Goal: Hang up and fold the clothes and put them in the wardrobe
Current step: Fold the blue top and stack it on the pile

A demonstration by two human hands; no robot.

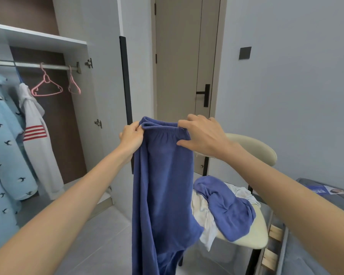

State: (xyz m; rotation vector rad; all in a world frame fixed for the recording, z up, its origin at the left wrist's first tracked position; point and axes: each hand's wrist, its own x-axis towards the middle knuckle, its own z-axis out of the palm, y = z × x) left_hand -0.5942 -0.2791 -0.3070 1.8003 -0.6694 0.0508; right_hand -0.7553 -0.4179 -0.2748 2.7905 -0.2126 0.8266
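A pair of blue trousers (163, 185) hangs in front of me, held up by its elastic waistband. My left hand (131, 136) pinches the left end of the waistband. My right hand (202, 133) grips the right end, fingers over the top edge. The legs drop past the bottom of the frame. On the cream chair (252, 237) to the right lie another blue garment (226, 207) and a white one (204, 217). The open wardrobe (36, 39) on the left has a metal rail (34, 65) with two empty pink hangers (47, 88).
A light blue bird-print garment (2, 147) and a white top with red stripes (38, 143) hang on the rail. The wardrobe door (107, 96) stands open beside a closed room door (179, 66). A grey bed (310, 245) sits at the lower right.
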